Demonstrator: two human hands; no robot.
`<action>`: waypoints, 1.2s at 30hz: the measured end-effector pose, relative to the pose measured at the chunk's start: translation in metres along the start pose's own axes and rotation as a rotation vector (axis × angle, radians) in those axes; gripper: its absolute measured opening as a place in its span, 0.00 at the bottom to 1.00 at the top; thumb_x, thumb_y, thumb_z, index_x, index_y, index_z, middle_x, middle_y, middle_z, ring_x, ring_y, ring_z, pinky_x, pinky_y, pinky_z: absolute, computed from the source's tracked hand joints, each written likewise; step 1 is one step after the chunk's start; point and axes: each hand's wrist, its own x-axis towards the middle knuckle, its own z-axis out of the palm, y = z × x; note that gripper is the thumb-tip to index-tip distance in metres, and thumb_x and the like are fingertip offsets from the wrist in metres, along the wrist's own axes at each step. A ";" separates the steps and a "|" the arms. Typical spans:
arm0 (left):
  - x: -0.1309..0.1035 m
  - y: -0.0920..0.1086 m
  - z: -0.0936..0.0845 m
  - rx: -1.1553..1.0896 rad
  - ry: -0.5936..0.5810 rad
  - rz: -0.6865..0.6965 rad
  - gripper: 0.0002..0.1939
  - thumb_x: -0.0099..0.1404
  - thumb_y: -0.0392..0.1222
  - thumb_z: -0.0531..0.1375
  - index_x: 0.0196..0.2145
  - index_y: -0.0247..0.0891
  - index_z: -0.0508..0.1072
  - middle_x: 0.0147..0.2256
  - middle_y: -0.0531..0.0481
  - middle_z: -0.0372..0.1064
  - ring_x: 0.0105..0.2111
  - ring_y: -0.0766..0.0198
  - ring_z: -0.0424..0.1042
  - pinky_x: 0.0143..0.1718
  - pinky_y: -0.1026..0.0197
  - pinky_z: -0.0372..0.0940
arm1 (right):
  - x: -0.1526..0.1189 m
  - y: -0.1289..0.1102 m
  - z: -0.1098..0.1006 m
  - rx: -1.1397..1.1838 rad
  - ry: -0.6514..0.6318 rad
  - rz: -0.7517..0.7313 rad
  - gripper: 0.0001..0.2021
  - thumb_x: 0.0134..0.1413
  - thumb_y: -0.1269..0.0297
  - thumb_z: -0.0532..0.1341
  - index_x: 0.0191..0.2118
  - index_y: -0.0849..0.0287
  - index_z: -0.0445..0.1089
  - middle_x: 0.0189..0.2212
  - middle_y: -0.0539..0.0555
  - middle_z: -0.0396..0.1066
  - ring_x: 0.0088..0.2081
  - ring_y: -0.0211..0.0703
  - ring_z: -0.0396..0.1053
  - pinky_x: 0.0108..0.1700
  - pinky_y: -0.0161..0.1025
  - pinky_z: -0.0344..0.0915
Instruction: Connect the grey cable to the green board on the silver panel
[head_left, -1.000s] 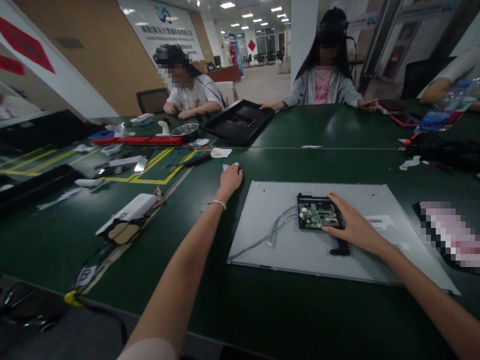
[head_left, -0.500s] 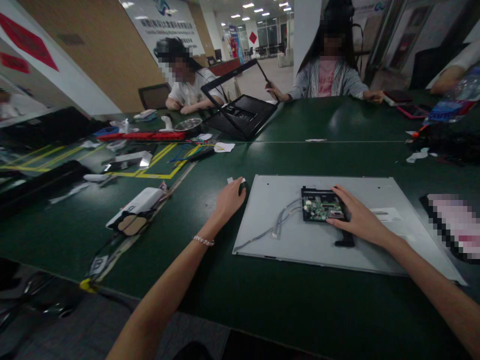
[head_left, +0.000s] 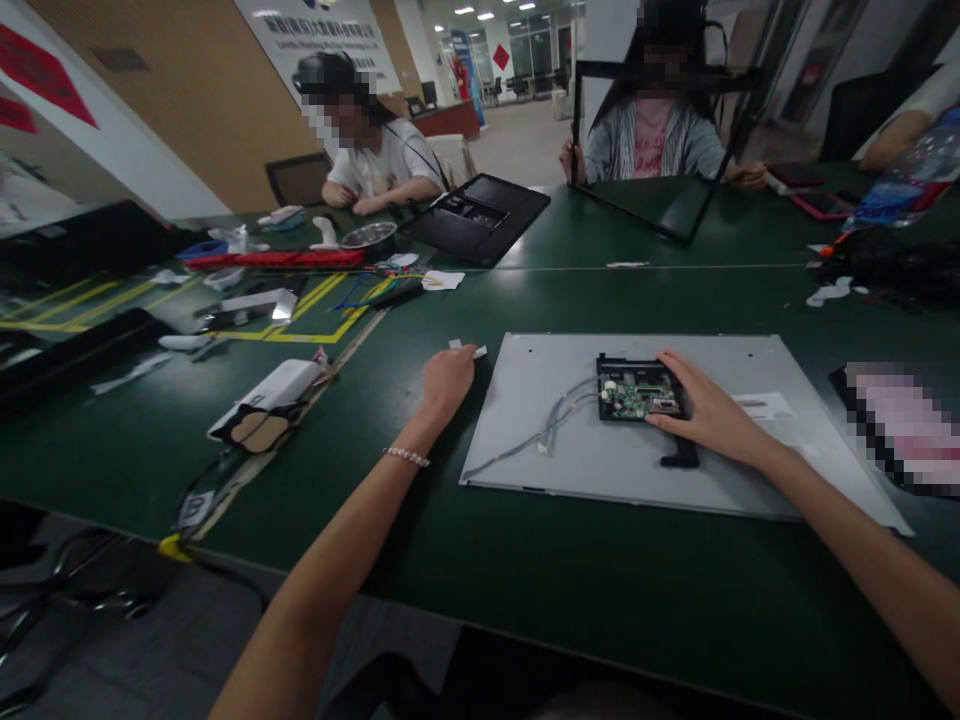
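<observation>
A black-framed green circuit board [head_left: 636, 393] lies on a flat grey-white panel [head_left: 525, 400], with grey cables [head_left: 559, 415] trailing from its left side. My right hand [head_left: 709, 410] grips the board's right edge between thumb and fingers. Left of the panel, my left hand [head_left: 448, 382] is closed on the green table, its fingers at small white pieces [head_left: 478, 351] that look like paper or tape. A black bracket part [head_left: 681, 455] extends below the board near my right palm.
A white battery-like pack [head_left: 266, 400] with cables lies to the left. Across the table [head_left: 525, 300], a person [head_left: 649, 140] holds a black frame [head_left: 637, 210] beside a black casing [head_left: 484, 215]. A bottle [head_left: 904, 180] and a phone [head_left: 904, 425] are at the right.
The person opposite has lifted the black frame off the casing and moved it right, upright. My left hand's fingers have closed at the white pieces. My right hand stays on the board.
</observation>
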 end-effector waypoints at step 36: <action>0.011 0.058 -0.032 -0.180 0.233 0.232 0.16 0.70 0.39 0.51 0.40 0.38 0.80 0.39 0.43 0.78 0.40 0.55 0.75 0.44 0.56 0.65 | 0.001 -0.002 -0.005 0.036 0.018 -0.014 0.44 0.54 0.45 0.62 0.71 0.48 0.42 0.71 0.59 0.43 0.69 0.64 0.47 0.65 0.65 0.52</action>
